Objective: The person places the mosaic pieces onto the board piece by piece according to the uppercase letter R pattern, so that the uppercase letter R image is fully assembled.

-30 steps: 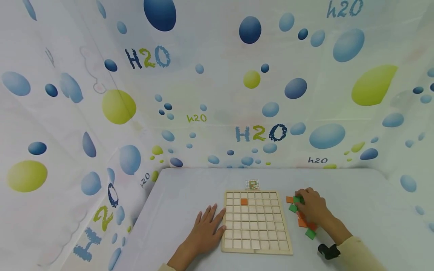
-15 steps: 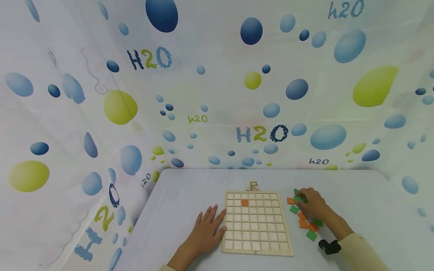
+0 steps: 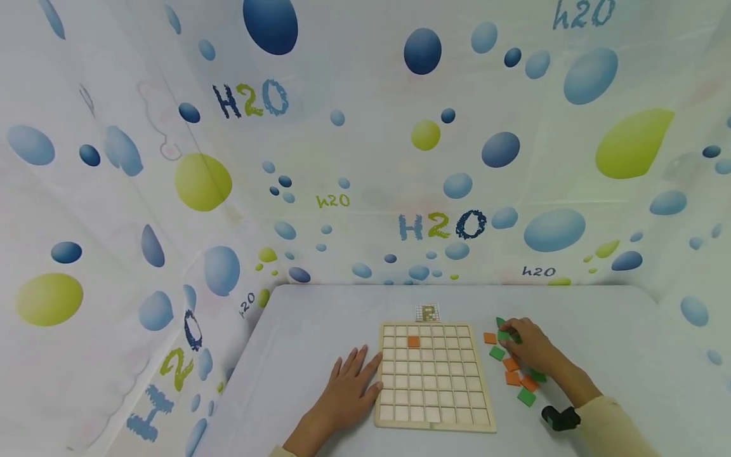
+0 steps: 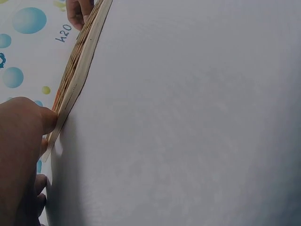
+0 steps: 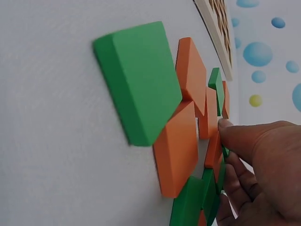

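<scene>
A wooden grid board (image 3: 434, 426) lies on the white table, with one orange square tile (image 3: 414, 341) in a cell near its top. My left hand (image 3: 347, 390) rests beside the board, fingers spread and straight, touching its left edge; in the left wrist view the thumb (image 4: 48, 121) meets the rim. Right of the board my right hand (image 3: 531, 346) reaches into a loose group of orange and green tiles. Its thumb and fingers pinch a green tile (image 3: 502, 336), partly hidden by the fingers. In the right wrist view another green tile (image 5: 141, 84) lies nearest the camera.
A small printed pattern card (image 3: 427, 312) lies just beyond the board's far edge. Several loose tiles, such as an orange tile (image 3: 512, 378), lie below the right hand. A black object (image 3: 561, 419) is at the right sleeve. A bubble-patterned curtain (image 3: 365, 158) hangs behind the table.
My right hand has drawn slightly back among the tiles, uncovering more green and orange ones beneath it. My left hand and the board have hardly moved.
</scene>
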`<state>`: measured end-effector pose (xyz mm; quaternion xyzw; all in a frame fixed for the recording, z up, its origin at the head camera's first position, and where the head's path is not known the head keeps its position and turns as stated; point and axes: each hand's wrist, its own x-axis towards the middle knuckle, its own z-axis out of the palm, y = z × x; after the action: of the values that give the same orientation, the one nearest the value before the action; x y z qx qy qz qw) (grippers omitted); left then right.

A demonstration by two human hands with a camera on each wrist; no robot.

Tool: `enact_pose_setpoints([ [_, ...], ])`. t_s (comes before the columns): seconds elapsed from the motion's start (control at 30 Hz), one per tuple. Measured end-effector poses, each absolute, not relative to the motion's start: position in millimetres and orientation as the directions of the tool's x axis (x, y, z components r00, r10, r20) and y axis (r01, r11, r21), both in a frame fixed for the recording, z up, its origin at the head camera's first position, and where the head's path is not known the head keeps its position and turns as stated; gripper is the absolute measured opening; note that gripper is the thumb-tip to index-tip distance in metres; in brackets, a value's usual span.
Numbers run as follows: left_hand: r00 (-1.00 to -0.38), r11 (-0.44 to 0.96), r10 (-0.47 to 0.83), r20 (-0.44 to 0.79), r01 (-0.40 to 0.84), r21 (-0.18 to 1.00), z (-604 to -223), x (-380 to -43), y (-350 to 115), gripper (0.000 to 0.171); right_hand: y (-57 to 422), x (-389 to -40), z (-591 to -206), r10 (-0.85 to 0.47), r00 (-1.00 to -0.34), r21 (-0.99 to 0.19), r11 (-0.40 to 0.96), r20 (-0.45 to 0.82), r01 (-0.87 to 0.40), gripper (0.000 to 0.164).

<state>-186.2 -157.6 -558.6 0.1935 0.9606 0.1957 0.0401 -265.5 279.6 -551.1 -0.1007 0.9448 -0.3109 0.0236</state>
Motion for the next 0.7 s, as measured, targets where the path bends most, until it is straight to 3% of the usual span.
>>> enact_pose_setpoints([
  [0.4,-0.926,0.850,0.376,-0.025,0.334,0.407,-558.1,-185.3,-156.2,0.061,282.8,-261.6,-549.9,-0.259,-0.964,-0.606,0.757,0.065,-0.245,0.026],
  [0.7,-0.923,0.852,0.386,-0.019,0.348,0.392,-557.5,-185.4,-157.6,0.060,278.3,-268.9,-558.8,-0.221,-0.966,-0.563,0.785,0.138,-0.260,0.020],
])
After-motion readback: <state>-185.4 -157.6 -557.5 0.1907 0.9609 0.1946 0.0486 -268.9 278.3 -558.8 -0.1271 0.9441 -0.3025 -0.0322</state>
